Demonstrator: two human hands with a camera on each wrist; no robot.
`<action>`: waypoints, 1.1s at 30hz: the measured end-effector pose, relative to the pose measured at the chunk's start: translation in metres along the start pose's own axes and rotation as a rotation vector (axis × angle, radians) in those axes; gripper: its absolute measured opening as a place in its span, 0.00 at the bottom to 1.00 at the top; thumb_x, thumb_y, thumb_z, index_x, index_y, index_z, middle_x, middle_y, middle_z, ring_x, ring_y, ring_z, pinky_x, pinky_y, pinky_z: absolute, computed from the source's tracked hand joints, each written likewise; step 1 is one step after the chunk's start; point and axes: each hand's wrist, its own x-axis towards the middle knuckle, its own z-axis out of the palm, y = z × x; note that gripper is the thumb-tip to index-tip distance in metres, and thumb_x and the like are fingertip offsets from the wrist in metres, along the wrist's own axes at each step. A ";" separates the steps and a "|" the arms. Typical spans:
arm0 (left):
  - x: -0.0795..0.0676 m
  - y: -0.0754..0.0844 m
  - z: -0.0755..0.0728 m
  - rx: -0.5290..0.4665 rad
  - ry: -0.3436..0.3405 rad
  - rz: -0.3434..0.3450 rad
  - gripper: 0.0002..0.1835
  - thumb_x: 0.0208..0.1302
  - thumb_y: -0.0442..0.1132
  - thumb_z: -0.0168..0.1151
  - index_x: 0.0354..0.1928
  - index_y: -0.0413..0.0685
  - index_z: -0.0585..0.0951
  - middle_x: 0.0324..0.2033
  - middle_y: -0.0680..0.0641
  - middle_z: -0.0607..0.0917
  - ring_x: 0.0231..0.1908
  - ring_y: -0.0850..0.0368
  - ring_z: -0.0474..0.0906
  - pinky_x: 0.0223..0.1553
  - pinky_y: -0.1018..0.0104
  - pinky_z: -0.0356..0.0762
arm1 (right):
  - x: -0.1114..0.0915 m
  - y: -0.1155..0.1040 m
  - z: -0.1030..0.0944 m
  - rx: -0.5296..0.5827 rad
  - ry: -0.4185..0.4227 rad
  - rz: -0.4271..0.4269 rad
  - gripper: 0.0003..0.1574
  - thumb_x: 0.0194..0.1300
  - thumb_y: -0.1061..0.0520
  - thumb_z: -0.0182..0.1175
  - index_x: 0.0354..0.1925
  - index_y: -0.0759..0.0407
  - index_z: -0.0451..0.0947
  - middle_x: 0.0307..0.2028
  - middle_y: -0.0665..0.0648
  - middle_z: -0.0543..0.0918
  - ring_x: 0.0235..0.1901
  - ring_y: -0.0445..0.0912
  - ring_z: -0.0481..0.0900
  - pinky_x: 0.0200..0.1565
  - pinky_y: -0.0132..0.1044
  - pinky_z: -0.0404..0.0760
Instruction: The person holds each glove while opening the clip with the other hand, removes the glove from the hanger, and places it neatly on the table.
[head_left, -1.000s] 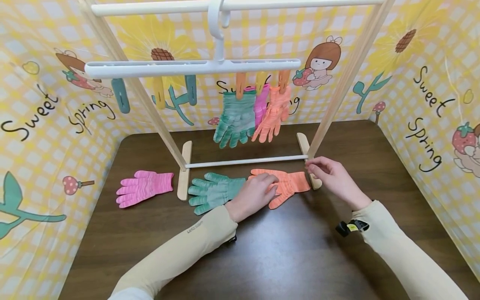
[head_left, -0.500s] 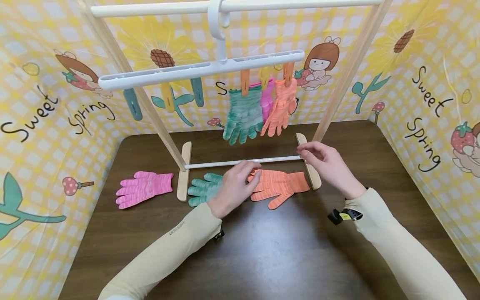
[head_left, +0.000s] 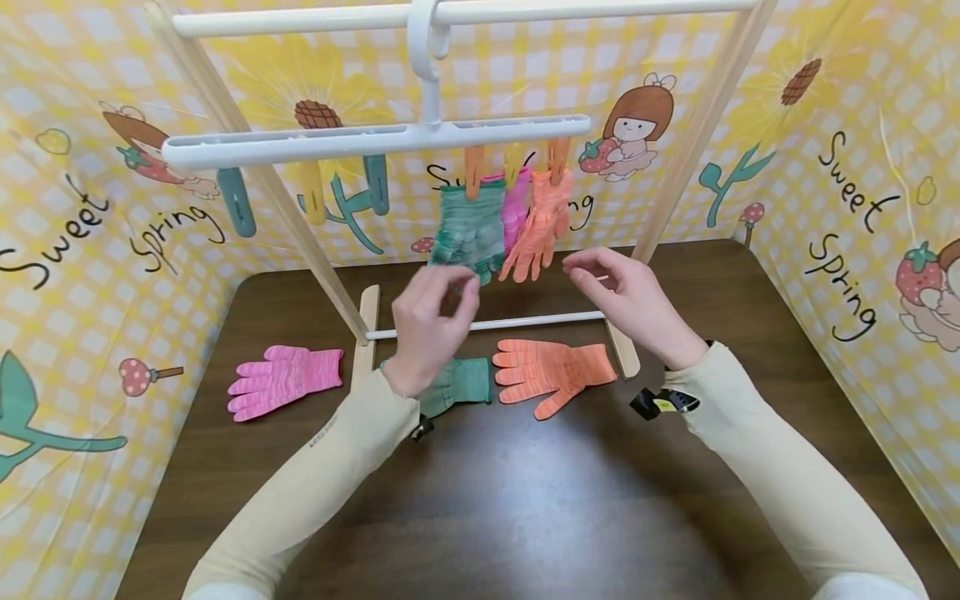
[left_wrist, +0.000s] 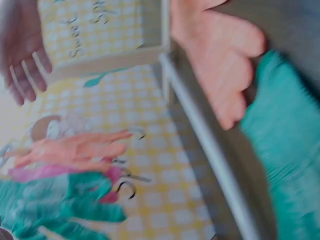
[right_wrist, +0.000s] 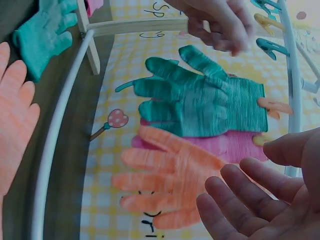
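My left hand (head_left: 431, 321) is raised with loosely bent fingers and holds nothing. In the head view it overlaps the fingertips of the hanging green glove (head_left: 472, 221) and part of the green glove (head_left: 468, 383) lying on the table. My right hand (head_left: 641, 304) hovers right of the hanging orange glove (head_left: 546, 221); its fingers (right_wrist: 232, 192) are relaxed with nothing in them. Between those hanging gloves is a pink glove (head_left: 513, 212), partly covered. Orange clothespins (head_left: 472, 172) and a yellow clothespin (head_left: 512, 164) hold them. An orange glove (head_left: 551, 371) and a pink glove (head_left: 288, 379) lie flat.
A white hanger (head_left: 375, 140) hangs from the top bar (head_left: 600, 12) of a wooden rack. Teal clothespins (head_left: 236, 202) and a yellow clothespin (head_left: 313, 193) dangle at its left half. A low white rod (head_left: 532, 321) crosses between the rack's feet. Patterned cloth (head_left: 855, 67) surrounds the table.
My left hand has risen and shifted left, away from the flat orange glove. My right hand has moved up and left. The hanger swung, then came back, with its gloves.
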 end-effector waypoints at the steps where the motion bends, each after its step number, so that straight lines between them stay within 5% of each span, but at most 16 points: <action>1: 0.005 -0.002 -0.001 -0.005 0.027 -0.016 0.07 0.70 0.36 0.64 0.39 0.38 0.85 0.30 0.43 0.85 0.27 0.47 0.75 0.31 0.58 0.74 | 0.002 -0.002 0.000 -0.001 -0.001 -0.008 0.19 0.80 0.51 0.56 0.61 0.59 0.80 0.57 0.59 0.85 0.53 0.52 0.83 0.57 0.51 0.78; 7: 0.029 -0.012 -0.002 -0.079 0.102 -0.160 0.08 0.70 0.36 0.67 0.44 0.36 0.83 0.37 0.39 0.83 0.33 0.43 0.73 0.39 0.56 0.69 | 0.014 -0.014 0.000 0.006 0.013 -0.038 0.19 0.80 0.53 0.56 0.61 0.61 0.80 0.57 0.58 0.85 0.52 0.51 0.83 0.56 0.49 0.78; 14: 0.044 -0.019 0.007 -0.222 -0.013 -0.408 0.18 0.73 0.43 0.67 0.56 0.37 0.79 0.49 0.39 0.80 0.47 0.44 0.75 0.45 0.57 0.71 | 0.025 -0.028 0.001 0.021 0.029 -0.059 0.20 0.80 0.50 0.56 0.61 0.59 0.80 0.55 0.58 0.86 0.50 0.48 0.83 0.54 0.47 0.79; 19: 0.051 -0.024 0.010 -0.272 -0.055 -0.540 0.16 0.73 0.46 0.66 0.50 0.40 0.80 0.41 0.44 0.82 0.41 0.55 0.75 0.44 0.60 0.71 | 0.034 -0.038 0.005 0.046 0.023 -0.076 0.20 0.80 0.51 0.56 0.62 0.61 0.80 0.58 0.58 0.84 0.53 0.51 0.82 0.57 0.50 0.79; 26: 0.055 -0.018 0.008 -0.296 -0.081 -0.551 0.11 0.74 0.37 0.64 0.45 0.33 0.81 0.31 0.46 0.77 0.30 0.55 0.66 0.35 0.67 0.62 | 0.042 -0.049 0.005 0.067 0.023 -0.104 0.20 0.80 0.53 0.56 0.62 0.62 0.79 0.58 0.59 0.85 0.53 0.51 0.82 0.57 0.50 0.79; 33: 0.061 0.000 0.000 -0.362 -0.141 -0.577 0.09 0.76 0.31 0.59 0.47 0.29 0.79 0.32 0.50 0.75 0.31 0.56 0.65 0.36 0.67 0.61 | 0.049 -0.060 0.007 0.051 0.041 -0.120 0.19 0.79 0.53 0.57 0.61 0.61 0.80 0.57 0.58 0.86 0.53 0.51 0.83 0.59 0.49 0.79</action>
